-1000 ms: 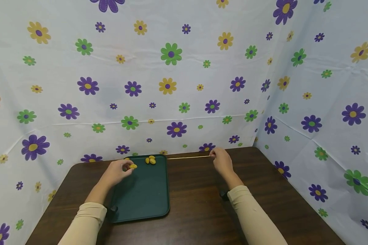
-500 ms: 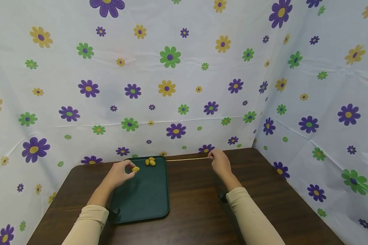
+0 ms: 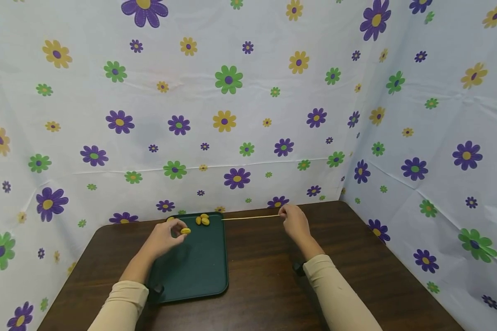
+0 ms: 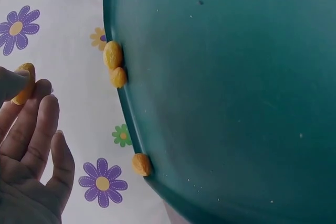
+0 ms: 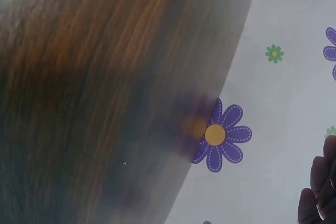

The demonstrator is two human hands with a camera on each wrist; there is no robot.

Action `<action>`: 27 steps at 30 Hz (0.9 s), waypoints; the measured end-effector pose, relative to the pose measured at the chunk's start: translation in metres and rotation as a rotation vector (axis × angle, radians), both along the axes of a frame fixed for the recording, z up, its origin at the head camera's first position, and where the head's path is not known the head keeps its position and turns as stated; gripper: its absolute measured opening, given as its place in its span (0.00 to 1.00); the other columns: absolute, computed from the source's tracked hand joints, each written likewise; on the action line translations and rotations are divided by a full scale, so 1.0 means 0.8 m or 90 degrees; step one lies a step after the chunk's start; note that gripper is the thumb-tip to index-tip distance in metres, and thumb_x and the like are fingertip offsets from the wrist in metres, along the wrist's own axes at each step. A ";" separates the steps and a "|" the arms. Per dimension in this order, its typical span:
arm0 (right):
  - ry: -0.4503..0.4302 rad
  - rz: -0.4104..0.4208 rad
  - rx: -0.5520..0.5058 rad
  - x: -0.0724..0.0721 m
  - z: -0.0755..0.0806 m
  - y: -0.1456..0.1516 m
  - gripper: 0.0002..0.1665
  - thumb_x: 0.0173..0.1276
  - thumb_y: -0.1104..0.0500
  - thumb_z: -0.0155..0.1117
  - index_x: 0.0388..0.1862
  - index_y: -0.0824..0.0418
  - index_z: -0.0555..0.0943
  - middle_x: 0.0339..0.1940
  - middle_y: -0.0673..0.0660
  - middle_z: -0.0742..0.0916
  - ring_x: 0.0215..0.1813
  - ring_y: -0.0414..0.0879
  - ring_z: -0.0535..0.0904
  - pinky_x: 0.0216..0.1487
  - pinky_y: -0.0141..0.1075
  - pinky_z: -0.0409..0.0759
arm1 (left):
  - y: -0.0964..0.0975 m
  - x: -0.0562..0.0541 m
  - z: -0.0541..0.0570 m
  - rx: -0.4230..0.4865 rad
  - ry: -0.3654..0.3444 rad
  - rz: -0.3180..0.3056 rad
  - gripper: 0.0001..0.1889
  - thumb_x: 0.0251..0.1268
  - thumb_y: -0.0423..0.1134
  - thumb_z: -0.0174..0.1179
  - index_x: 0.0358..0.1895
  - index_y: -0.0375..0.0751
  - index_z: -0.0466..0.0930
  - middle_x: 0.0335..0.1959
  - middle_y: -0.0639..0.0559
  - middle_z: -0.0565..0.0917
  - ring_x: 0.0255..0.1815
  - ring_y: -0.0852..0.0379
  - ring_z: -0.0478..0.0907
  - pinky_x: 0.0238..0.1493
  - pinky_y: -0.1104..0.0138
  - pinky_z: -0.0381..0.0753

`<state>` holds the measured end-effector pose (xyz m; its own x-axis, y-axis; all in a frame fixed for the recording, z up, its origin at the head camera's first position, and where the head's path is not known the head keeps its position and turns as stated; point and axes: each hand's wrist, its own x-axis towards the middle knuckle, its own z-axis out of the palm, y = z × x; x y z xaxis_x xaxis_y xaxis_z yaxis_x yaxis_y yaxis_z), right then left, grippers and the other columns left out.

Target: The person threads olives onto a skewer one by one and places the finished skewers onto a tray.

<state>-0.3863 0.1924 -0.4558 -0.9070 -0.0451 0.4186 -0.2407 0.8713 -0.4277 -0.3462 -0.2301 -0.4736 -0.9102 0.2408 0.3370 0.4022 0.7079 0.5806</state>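
Observation:
Above the far left part of the dark green tray [image 3: 199,271], my left hand [image 3: 159,239] pinches a small yellow oval piece [image 3: 185,231] between thumb and fingers. It looks like a small fruit or nut; in the left wrist view the piece [image 4: 25,83] is partly covered by the thumb. My right hand [image 3: 296,225] pinches the right end of a thin wooden skewer [image 3: 250,217]. The skewer's free end points left, over the tray's far right corner, apart from the piece. In the right wrist view only some right fingers [image 5: 321,179] show, at the edge.
Several more yellow pieces [image 4: 118,77] lie along the tray's far edge, one [image 3: 171,219] near its far left corner. Under the tray is a dark brown wooden table [image 3: 265,285]. A white flowered sheet [image 3: 248,101] rises behind the table and on its right side.
The left hand has moved slightly right with its yellow piece. The right hand has shifted slightly left, and the skewer's tip is closer to the piece. The head view has tilted up slightly.

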 end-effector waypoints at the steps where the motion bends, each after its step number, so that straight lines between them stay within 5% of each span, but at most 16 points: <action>1: -0.003 -0.001 0.000 0.000 -0.001 -0.001 0.05 0.69 0.70 0.65 0.35 0.62 0.84 0.36 0.56 0.86 0.42 0.53 0.81 0.47 0.49 0.81 | 0.000 0.000 0.000 0.001 0.002 -0.006 0.08 0.62 0.31 0.69 0.43 0.41 0.84 0.33 0.55 0.84 0.35 0.58 0.78 0.38 0.63 0.80; 27: -0.013 0.000 0.007 -0.003 -0.005 -0.013 0.08 0.68 0.71 0.65 0.34 0.59 0.83 0.38 0.58 0.86 0.44 0.52 0.81 0.49 0.48 0.81 | 0.012 -0.009 -0.001 0.021 0.016 -0.019 0.08 0.61 0.33 0.71 0.43 0.42 0.85 0.33 0.57 0.85 0.34 0.60 0.79 0.37 0.66 0.79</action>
